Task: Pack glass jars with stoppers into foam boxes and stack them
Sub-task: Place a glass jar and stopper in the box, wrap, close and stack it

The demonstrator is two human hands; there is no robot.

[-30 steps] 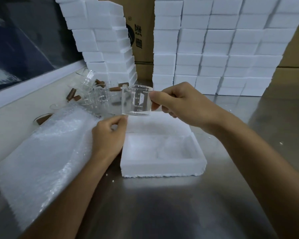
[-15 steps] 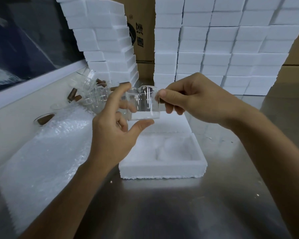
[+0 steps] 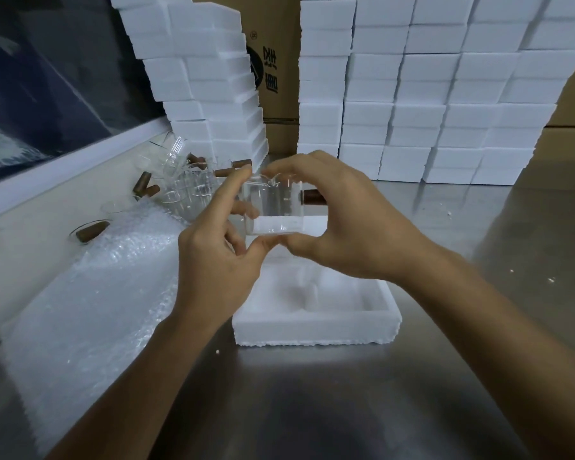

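Note:
A clear glass jar (image 3: 274, 207) hangs in the air above the open white foam box (image 3: 316, 323) on the steel table. Both hands hold it. My left hand (image 3: 219, 257) grips its left side, with the thumb under the base and the fingers behind. My right hand (image 3: 342, 224) grips the right side, fingers arched over the rim and thumb under the base. A brown stopper (image 3: 314, 198) shows just past my right fingers. The foam box has moulded hollows inside.
More glass jars (image 3: 188, 190) and brown stoppers (image 3: 145, 187) lie at the back left. A bubble-wrap sheet (image 3: 90, 293) covers the table's left side. Stacks of white foam boxes (image 3: 422, 94) stand at the back, with cardboard cartons (image 3: 273, 71) behind them.
My left hand rose from the bubble wrap and took hold of the jar's left side. My right hand shifted from a pinch on the rim to a grip around the right side.

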